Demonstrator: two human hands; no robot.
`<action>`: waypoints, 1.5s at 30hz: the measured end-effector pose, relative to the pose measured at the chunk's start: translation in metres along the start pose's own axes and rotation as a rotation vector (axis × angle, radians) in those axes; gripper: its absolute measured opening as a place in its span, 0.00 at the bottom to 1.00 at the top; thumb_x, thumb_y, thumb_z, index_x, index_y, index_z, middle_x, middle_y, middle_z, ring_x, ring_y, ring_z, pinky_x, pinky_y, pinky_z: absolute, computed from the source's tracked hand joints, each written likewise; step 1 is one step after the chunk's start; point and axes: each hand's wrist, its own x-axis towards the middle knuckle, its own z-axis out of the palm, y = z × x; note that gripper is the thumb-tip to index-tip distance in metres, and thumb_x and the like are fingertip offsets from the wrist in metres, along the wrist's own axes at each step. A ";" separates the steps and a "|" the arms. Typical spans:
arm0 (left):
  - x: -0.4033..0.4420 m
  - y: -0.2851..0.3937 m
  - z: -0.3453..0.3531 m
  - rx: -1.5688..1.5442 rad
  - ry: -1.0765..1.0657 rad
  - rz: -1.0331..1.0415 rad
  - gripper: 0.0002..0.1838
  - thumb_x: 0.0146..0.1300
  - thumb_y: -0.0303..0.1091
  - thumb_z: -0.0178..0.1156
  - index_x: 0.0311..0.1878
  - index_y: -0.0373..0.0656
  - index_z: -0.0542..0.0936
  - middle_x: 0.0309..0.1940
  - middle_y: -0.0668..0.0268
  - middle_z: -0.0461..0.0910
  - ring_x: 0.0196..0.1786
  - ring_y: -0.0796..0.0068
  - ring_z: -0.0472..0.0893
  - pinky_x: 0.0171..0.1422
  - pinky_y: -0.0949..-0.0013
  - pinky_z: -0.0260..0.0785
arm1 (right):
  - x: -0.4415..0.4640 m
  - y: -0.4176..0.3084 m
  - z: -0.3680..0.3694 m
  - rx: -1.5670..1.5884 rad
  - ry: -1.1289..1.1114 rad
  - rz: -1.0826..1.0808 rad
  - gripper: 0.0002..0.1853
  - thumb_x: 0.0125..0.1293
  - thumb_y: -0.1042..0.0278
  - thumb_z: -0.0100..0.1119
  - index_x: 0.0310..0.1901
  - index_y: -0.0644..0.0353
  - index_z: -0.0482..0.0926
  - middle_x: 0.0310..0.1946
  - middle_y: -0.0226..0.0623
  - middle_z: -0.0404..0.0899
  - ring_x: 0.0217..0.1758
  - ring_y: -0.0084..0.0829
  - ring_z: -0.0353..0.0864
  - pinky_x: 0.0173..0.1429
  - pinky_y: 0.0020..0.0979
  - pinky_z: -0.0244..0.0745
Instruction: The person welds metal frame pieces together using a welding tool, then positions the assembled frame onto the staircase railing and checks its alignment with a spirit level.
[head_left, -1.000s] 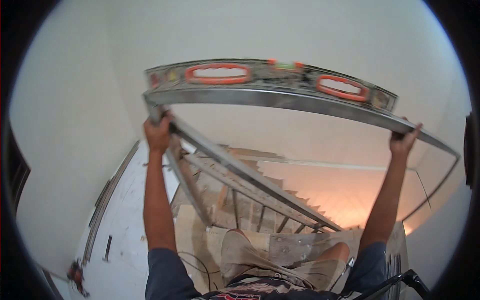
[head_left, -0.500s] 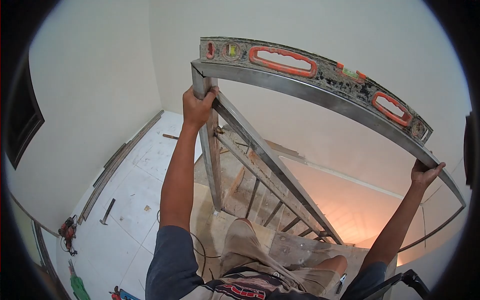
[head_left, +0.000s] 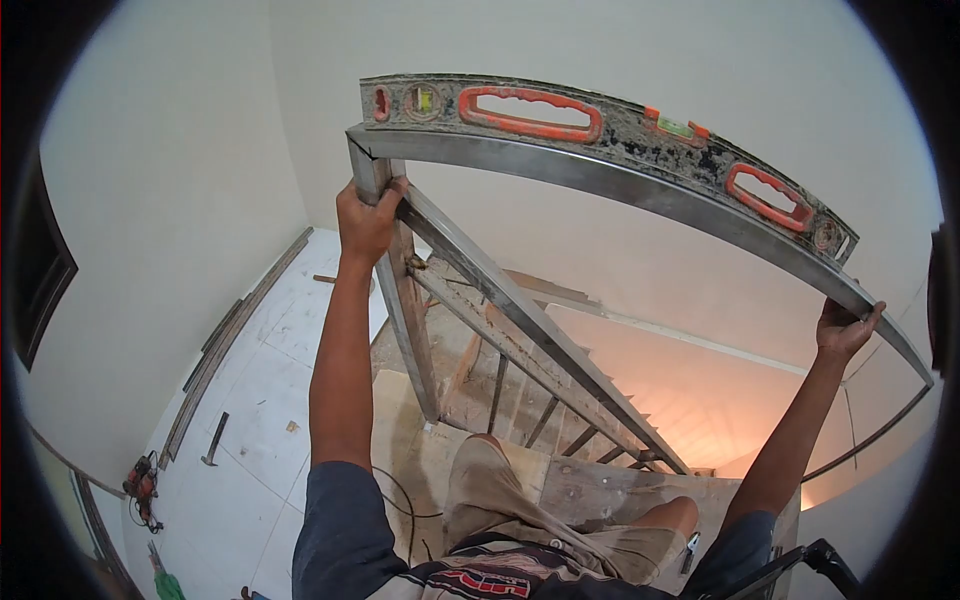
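A dull metal frame stands before me, with a long top rail [head_left: 560,165], an upright post [head_left: 408,330] and a diagonal tube [head_left: 545,325]. My left hand [head_left: 367,222] is wrapped around the post just below its top corner. At the far right, my right hand [head_left: 845,332] grips the rail from beneath, fingers curled at its edge. Along the rail's upper face rests a worn spirit level [head_left: 632,140] with orange-red handles, untouched by either hand. Its vials are too small to read. Lower down, a second slanted bar [head_left: 520,355] carries several short dark bars.
Stairs descend toward a warm glow below the frame. On the white tiled floor [head_left: 255,400] at left lie a hammer [head_left: 215,440], a red power tool [head_left: 143,490] and long metal strips [head_left: 230,345] by the wall. A black cable [head_left: 410,500] curls near my legs.
The rail's right end and my right hand appear slightly higher. Frame and level have shifted a little left in view, with some camera movement. Both hands keep their hold.
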 end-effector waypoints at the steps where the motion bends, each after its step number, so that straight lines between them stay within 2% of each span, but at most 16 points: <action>1: 0.000 0.001 0.001 -0.013 0.012 0.017 0.12 0.62 0.34 0.68 0.37 0.32 0.83 0.30 0.66 0.84 0.34 0.79 0.78 0.42 0.69 0.72 | -0.002 -0.001 0.002 -0.018 0.040 -0.014 0.31 0.72 0.36 0.52 0.58 0.58 0.71 0.51 0.47 0.81 0.54 0.42 0.83 0.58 0.44 0.83; 8: 0.001 -0.006 -0.002 0.002 0.001 0.000 0.13 0.62 0.35 0.68 0.39 0.33 0.83 0.31 0.66 0.84 0.34 0.79 0.78 0.42 0.70 0.72 | -0.010 0.006 0.004 0.031 0.050 -0.008 0.32 0.72 0.34 0.51 0.59 0.57 0.72 0.52 0.46 0.81 0.55 0.42 0.82 0.59 0.44 0.82; 11: 0.002 -0.007 -0.002 0.035 -0.010 0.036 0.13 0.62 0.35 0.68 0.40 0.33 0.83 0.32 0.67 0.84 0.35 0.79 0.79 0.42 0.70 0.72 | -0.005 0.010 -0.009 0.108 -0.062 0.024 0.32 0.70 0.33 0.53 0.57 0.57 0.75 0.50 0.45 0.83 0.54 0.42 0.83 0.58 0.43 0.82; 15: 0.001 0.000 0.001 0.010 0.016 0.029 0.12 0.62 0.34 0.68 0.40 0.33 0.84 0.33 0.67 0.84 0.35 0.78 0.79 0.44 0.69 0.72 | -0.014 0.008 0.003 0.137 0.039 0.082 0.41 0.65 0.28 0.56 0.62 0.60 0.70 0.54 0.46 0.80 0.58 0.43 0.79 0.64 0.46 0.73; 17: -0.001 0.001 0.001 -0.016 0.010 0.035 0.12 0.62 0.33 0.67 0.42 0.32 0.83 0.34 0.66 0.84 0.37 0.78 0.79 0.46 0.69 0.72 | -0.031 0.009 0.015 0.132 0.092 0.078 0.47 0.60 0.23 0.59 0.61 0.65 0.68 0.54 0.44 0.77 0.52 0.42 0.81 0.60 0.44 0.76; 20: -0.002 0.004 0.005 -0.025 0.017 0.038 0.12 0.63 0.33 0.67 0.44 0.33 0.82 0.36 0.66 0.84 0.39 0.77 0.79 0.49 0.69 0.71 | -0.047 0.014 0.017 0.154 0.151 0.042 0.49 0.60 0.21 0.54 0.60 0.66 0.69 0.49 0.45 0.78 0.47 0.41 0.82 0.55 0.43 0.77; 22: 0.000 -0.001 0.001 -0.024 0.009 0.025 0.13 0.64 0.33 0.67 0.44 0.33 0.82 0.36 0.66 0.83 0.40 0.76 0.79 0.50 0.69 0.71 | -0.052 0.032 0.000 0.184 0.147 0.092 0.48 0.61 0.19 0.49 0.56 0.66 0.73 0.42 0.45 0.81 0.41 0.40 0.82 0.48 0.41 0.79; 23: 0.000 -0.002 0.000 -0.025 0.005 0.027 0.13 0.64 0.33 0.67 0.44 0.33 0.82 0.36 0.66 0.83 0.40 0.76 0.79 0.50 0.69 0.71 | -0.060 0.042 0.001 0.206 0.175 0.121 0.47 0.61 0.18 0.47 0.50 0.65 0.76 0.32 0.43 0.81 0.34 0.39 0.81 0.42 0.37 0.78; 25: 0.000 -0.002 0.000 -0.019 -0.005 -0.012 0.13 0.64 0.33 0.67 0.44 0.33 0.82 0.37 0.65 0.83 0.40 0.76 0.79 0.50 0.69 0.71 | -0.081 0.068 -0.001 0.197 0.146 0.206 0.44 0.62 0.19 0.48 0.45 0.63 0.78 0.28 0.40 0.80 0.32 0.38 0.80 0.38 0.35 0.77; 27: -0.001 0.006 0.004 -0.021 0.009 0.021 0.13 0.64 0.33 0.67 0.44 0.33 0.82 0.37 0.65 0.84 0.41 0.76 0.80 0.51 0.69 0.71 | -0.099 0.100 -0.006 0.151 0.107 0.320 0.40 0.64 0.23 0.50 0.46 0.62 0.79 0.28 0.37 0.81 0.31 0.36 0.81 0.40 0.35 0.79; 31: -0.001 0.002 0.003 -0.010 0.028 0.020 0.12 0.64 0.33 0.67 0.44 0.33 0.82 0.38 0.65 0.84 0.41 0.75 0.80 0.52 0.69 0.71 | -0.141 0.177 -0.012 -0.149 -0.050 0.456 0.25 0.69 0.39 0.60 0.42 0.58 0.79 0.24 0.32 0.78 0.25 0.30 0.78 0.33 0.29 0.74; 33: -0.001 0.001 0.003 -0.016 0.025 0.008 0.12 0.64 0.33 0.67 0.44 0.33 0.82 0.38 0.65 0.84 0.41 0.75 0.80 0.52 0.69 0.71 | -0.183 0.191 0.020 -0.407 -0.096 0.412 0.17 0.69 0.49 0.64 0.41 0.56 0.79 0.24 0.30 0.77 0.26 0.25 0.78 0.32 0.26 0.74; 35: -0.001 -0.001 0.002 -0.020 0.020 -0.006 0.12 0.64 0.33 0.66 0.44 0.33 0.82 0.38 0.65 0.84 0.41 0.75 0.80 0.52 0.69 0.71 | -0.214 0.206 0.043 -0.416 -0.267 0.433 0.13 0.69 0.56 0.66 0.40 0.57 0.80 0.26 0.30 0.78 0.27 0.22 0.78 0.31 0.25 0.73; 39: -0.001 0.001 0.001 -0.032 0.002 0.010 0.13 0.64 0.32 0.66 0.45 0.32 0.82 0.39 0.65 0.84 0.42 0.76 0.80 0.52 0.69 0.71 | -0.256 0.223 0.082 -0.572 -0.635 0.414 0.15 0.70 0.57 0.65 0.44 0.62 0.80 0.32 0.32 0.82 0.34 0.23 0.80 0.39 0.27 0.77; 43: -0.002 0.009 0.005 -0.050 0.032 0.037 0.13 0.64 0.32 0.67 0.45 0.31 0.82 0.38 0.65 0.84 0.41 0.76 0.79 0.51 0.69 0.71 | -0.286 0.239 0.109 -0.640 -0.757 0.319 0.17 0.69 0.58 0.66 0.46 0.66 0.79 0.32 0.34 0.82 0.34 0.22 0.79 0.41 0.28 0.76; 45: -0.001 0.006 0.006 -0.046 0.036 0.035 0.13 0.64 0.32 0.67 0.45 0.31 0.82 0.38 0.65 0.83 0.41 0.76 0.79 0.51 0.69 0.71 | -0.296 0.241 0.120 -0.675 -0.854 0.298 0.20 0.67 0.56 0.66 0.47 0.67 0.79 0.34 0.38 0.84 0.37 0.28 0.81 0.46 0.30 0.77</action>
